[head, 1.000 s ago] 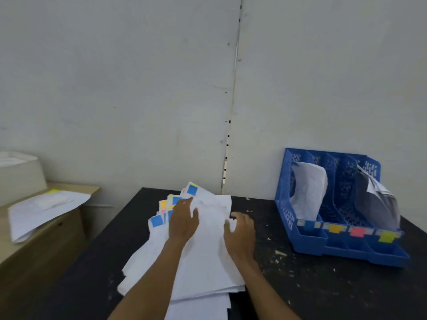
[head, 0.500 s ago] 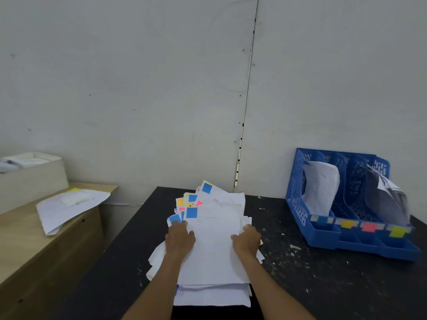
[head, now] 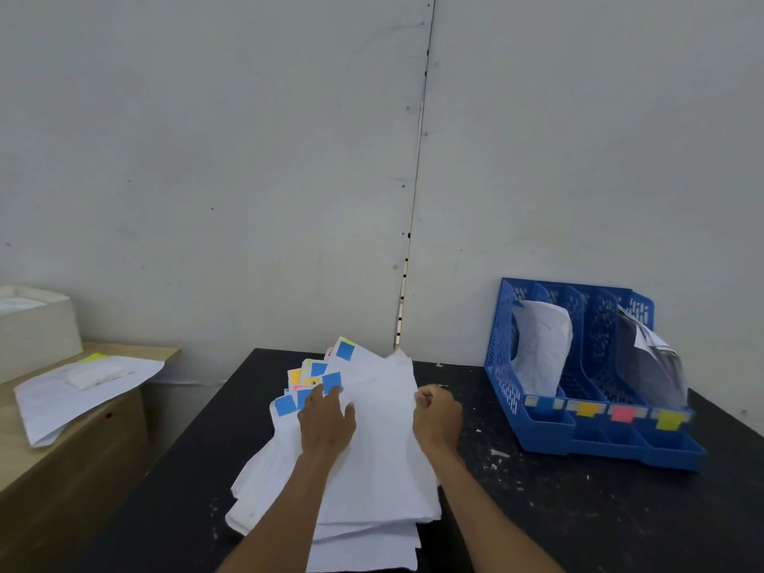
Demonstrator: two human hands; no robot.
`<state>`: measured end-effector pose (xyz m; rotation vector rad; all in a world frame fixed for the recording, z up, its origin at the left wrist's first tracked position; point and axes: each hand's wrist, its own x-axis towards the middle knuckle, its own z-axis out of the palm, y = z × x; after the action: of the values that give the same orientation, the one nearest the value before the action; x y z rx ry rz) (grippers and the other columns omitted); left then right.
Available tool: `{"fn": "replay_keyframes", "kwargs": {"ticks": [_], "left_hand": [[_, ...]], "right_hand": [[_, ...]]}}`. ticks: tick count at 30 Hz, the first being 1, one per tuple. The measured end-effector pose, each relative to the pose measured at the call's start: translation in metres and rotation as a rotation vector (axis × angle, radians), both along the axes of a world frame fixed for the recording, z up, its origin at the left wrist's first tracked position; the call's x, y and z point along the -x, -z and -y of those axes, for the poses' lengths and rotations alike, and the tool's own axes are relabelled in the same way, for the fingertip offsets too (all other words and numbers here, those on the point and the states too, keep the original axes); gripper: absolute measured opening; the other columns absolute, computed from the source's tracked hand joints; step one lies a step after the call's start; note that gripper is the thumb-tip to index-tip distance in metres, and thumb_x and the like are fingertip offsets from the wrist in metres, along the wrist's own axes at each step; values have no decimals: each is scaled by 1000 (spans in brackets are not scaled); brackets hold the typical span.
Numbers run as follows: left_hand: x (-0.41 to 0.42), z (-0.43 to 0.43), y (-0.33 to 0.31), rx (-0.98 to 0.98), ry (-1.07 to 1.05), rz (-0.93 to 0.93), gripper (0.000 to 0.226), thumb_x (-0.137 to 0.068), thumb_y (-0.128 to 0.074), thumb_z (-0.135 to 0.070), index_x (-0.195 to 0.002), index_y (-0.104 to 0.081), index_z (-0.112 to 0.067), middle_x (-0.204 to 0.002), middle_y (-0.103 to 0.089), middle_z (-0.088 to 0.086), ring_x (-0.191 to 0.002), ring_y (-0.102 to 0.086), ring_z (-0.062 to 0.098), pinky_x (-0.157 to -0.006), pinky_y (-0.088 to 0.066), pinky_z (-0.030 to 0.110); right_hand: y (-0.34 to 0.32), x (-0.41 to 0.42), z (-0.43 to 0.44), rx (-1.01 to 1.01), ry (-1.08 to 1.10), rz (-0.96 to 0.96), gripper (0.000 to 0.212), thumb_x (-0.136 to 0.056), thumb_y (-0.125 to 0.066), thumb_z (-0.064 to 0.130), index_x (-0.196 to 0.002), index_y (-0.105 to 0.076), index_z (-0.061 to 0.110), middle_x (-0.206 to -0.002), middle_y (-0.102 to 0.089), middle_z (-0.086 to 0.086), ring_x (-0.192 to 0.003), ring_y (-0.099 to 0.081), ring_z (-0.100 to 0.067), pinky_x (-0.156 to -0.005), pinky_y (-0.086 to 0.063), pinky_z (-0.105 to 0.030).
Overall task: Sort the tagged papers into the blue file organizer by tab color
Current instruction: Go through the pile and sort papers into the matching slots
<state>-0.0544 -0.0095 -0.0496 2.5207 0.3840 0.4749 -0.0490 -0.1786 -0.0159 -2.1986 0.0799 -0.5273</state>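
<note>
Right grip [head: 437,415] pinches papers [head: 384,448]; organizer [head: 502,366] labels [head: 622,413] blue, orange, pink, yellow.

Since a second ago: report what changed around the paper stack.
The left hand slid back up the stack of white tagged papers to its blue tabs. The right hand curled onto the stack's right edge. The blue plastic file organizer stayed put.
</note>
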Motion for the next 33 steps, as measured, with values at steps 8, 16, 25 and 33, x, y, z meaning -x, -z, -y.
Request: {"fn": "replay_keyframes", "kwargs": {"ticks": [8,16,25,33], "left_hand": [[-8,41,-11,8,3,-32,51,-98,-45,-43,-145,-37,-24,-157,-28,5,-144,-26,22,-115,-25,41],[-13,81,-22,169,63,16,60,-98,-37,-53,-150,-25,-26,-159,-19,7,-146,-19,25,-115,-22,45],[-59,220,-78,524,460,18,72,-90,-24,-70,-152,0,-41,-162,0,7,-148,-14,31,-117,-18,55],[-105,315,-124,678,664,57,84,-80,-18,-85,-151,1,-45,-162,-12,3,-147,-15,29,-116,-19,57]], "right_hand": [[-1,-5,22,-61,-95,-42,12,-99,-48,17,-90,-56,17,-84,-59,3,-72,-54,-7,-56,-39,-15],[-17,-6,57,-274,-79,124,12,-103,-37,19,-98,-46,13,-72,-52,2,-61,-50,-10,-52,-36,-18],[-74,-16,124,-297,221,603,15,-103,-33,25,-100,-46,16,-71,-55,3,-58,-52,-2,-48,-36,-10],[-95,-39,192,-189,264,837,29,-102,-30,29,-107,-46,6,-82,-57,1,-63,-52,-3,-55,-38,-4]]}}
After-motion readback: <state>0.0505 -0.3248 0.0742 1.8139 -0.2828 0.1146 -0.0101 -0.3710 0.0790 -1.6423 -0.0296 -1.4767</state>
